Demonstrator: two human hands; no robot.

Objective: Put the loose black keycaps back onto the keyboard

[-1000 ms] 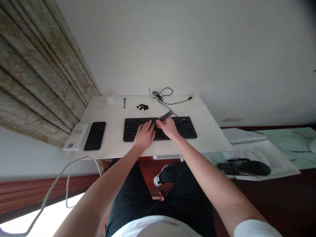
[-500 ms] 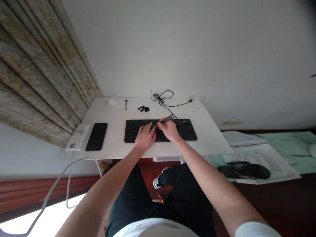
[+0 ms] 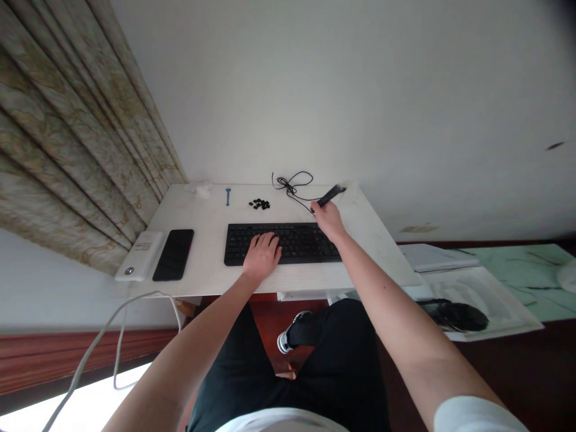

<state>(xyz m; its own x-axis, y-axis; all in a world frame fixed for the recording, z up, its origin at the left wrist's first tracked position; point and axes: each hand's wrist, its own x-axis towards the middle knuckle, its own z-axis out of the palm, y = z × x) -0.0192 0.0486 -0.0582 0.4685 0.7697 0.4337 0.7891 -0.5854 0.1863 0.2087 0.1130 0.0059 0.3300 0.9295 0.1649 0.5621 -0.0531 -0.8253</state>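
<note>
The left hand (image 3: pixel 262 257) is lying palm down on the middle keys of the black keyboard (image 3: pixel 283 243), its fingers loosely spread and gripping nothing. The right hand (image 3: pixel 329 219) is hovering beyond the keyboard's far right corner, its fingers pinching the near end of a slim dark tool (image 3: pixel 330 194) that is slanting up and away toward the table's far right corner. The flat, rectangular keyboard is sitting near the front edge of the white table (image 3: pixel 204 219), leaving only a narrow bare strip in front of it. A wider stretch of smooth, matte tabletop is lying open between the keyboard and the wall, and another to the right of the hand, running out to the right edge. A thin black cable (image 3: pixel 292 183) is lying in loose loops at the back edge, just beside the tool. A small heap of loose black keycaps (image 3: pixel 260 204) is resting behind the keyboard, well apart from both hands, with a short blue tool (image 3: pixel 228 196) to its left. At the left edge a glossy black phone (image 3: pixel 173 254) is lying beside a white rounded power bank (image 3: pixel 139 256); a white cord (image 3: pixel 112 336) is hanging off below it. Heavy patterned curtain folds (image 3: pixel 72 138) are crowding the table's left side.
</note>
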